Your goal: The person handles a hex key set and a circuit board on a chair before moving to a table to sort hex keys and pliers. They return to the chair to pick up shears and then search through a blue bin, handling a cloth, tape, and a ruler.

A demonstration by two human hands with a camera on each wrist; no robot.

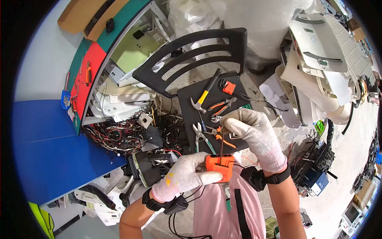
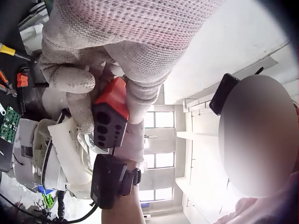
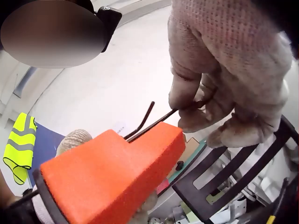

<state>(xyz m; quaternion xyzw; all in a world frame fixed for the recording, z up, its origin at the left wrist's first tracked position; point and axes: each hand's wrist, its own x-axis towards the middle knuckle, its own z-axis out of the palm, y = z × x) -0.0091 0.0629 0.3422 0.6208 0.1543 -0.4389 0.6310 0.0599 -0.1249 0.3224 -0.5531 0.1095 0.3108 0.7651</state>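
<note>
Across the black chair seat lie one yellow-and-black-handled hammer, by the far edge; one orange hex-key holder with black keys, near the far right corner; two orange-and-black-handled pliers, one mid-seat, one toward the near edge; and one green-handled pair of pliers by the near left corner. Above my lap, my pale-gloved left hand holds one orange block with a black holed end. My right hand, gloved alike, pinches one thin dark rod, its lower end meeting the block.

hex key in holder; hammer on chair; wires left, seemingly on floor
</note>
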